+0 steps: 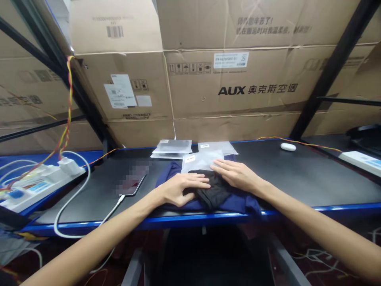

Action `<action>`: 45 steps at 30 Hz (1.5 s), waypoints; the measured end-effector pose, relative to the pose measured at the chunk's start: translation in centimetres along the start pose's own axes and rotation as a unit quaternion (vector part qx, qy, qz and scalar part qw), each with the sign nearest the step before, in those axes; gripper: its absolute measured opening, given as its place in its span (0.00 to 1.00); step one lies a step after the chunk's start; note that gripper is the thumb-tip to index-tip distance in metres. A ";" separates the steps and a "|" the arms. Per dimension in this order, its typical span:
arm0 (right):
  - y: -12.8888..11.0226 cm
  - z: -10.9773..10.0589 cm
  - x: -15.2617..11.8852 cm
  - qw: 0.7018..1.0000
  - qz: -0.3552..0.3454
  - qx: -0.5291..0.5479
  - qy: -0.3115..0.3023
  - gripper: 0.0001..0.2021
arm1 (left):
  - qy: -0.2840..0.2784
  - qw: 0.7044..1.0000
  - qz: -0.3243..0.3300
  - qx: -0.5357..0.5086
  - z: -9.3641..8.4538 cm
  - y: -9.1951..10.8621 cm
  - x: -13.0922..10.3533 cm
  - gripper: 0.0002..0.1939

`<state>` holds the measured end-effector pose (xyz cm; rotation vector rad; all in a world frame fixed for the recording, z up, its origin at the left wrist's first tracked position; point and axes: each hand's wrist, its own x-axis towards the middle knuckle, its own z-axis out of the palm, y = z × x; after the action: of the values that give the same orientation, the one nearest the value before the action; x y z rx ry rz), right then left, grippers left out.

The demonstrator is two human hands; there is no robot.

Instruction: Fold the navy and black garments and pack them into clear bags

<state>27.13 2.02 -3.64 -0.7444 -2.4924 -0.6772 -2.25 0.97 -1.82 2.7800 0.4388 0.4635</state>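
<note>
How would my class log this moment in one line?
left hand: on black cloth; right hand: fingertips on translucent packet; navy cloth: beneath black cloth; phone: cable attached

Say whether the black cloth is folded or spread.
Not spread: the black cloth sits bundled, partly under the left hand; whether neatly folded, cannot tell.

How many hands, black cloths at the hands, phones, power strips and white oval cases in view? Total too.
Left hand and right hand: 2
Black cloth: 1
Phone: 1
Left power strip and right power strip: 2
White oval case: 1
Total: 7
</note>
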 end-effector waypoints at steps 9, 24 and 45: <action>1.5 -0.5 0.6 0.999 0.028 -0.032 -0.020 0.20 | 0.014 1.000 0.010 0.013 0.2 -0.2 0.0 0.26; 9.3 3.2 -0.3 0.964 0.251 0.017 -0.080 0.18 | 0.022 1.000 -0.002 0.002 -0.1 0.2 0.0 0.36; 4.1 0.9 -3.4 0.959 0.168 0.168 -0.152 0.21 | -0.013 0.933 -0.172 0.315 1.3 1.6 6.6 0.20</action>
<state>31.89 4.23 -4.81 -1.1679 -2.5550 -0.0135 4.56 1.49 -0.71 3.1839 1.2332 0.2254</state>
